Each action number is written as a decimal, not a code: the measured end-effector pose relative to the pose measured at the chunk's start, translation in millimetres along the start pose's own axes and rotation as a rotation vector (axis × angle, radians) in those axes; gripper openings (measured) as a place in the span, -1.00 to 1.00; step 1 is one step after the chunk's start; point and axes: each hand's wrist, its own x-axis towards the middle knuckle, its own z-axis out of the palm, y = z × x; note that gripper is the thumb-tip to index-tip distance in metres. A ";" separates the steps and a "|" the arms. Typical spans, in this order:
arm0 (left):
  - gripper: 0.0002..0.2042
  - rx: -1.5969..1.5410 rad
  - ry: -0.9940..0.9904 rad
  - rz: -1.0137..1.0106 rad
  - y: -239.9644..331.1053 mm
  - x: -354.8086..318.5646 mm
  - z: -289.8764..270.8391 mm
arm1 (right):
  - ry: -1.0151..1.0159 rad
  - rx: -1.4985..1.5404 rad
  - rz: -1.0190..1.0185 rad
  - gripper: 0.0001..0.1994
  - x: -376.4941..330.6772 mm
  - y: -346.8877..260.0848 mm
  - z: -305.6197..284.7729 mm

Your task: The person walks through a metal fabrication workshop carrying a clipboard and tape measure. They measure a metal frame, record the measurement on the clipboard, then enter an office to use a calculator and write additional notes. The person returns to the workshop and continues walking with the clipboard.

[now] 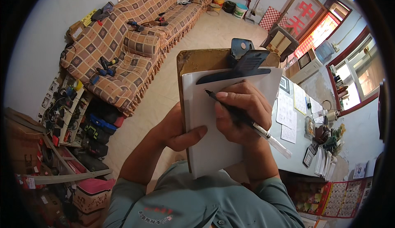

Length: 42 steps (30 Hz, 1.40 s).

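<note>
A brown clipboard (205, 59) stands out in front of my chest, its dark metal clip (234, 71) pressing down a stack of white paper (218, 154). My left hand (185, 131) grips the board's left edge, thumb lying over the paper and the other fingers hidden behind. In my right hand (245, 111) is a pen (266, 136) with a black front part and a clear rear end. Its tip points at the upper left of the top sheet, just below the clip. Whether the tip touches the paper I cannot tell; a tiny mark shows near it.
A long sofa (140, 47) with a checked cover runs along the left wall, power tools (107, 67) lying on it. To the right, a desk (298, 154) holds papers, a calculator (310, 155) and jars. Shelves (68, 117) and boxes crowd the lower left.
</note>
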 end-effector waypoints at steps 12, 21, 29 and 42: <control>-0.44 0.006 0.005 -0.016 5.3 -2.8 -1.4 | -0.005 0.001 -0.005 -0.80 1.0 -4.6 2.3; -0.43 -0.014 0.025 -0.038 5.3 -2.8 -0.3 | -0.023 0.014 0.006 -0.80 1.0 -2.2 1.3; -0.41 -0.005 0.001 -0.023 2.0 -0.1 -0.5 | 0.016 -0.002 0.018 -0.82 0.0 0.7 0.0; -0.27 -0.007 -0.007 -0.098 0.0 2.5 1.2 | 0.037 -0.002 0.026 -0.84 -3.9 4.7 -4.1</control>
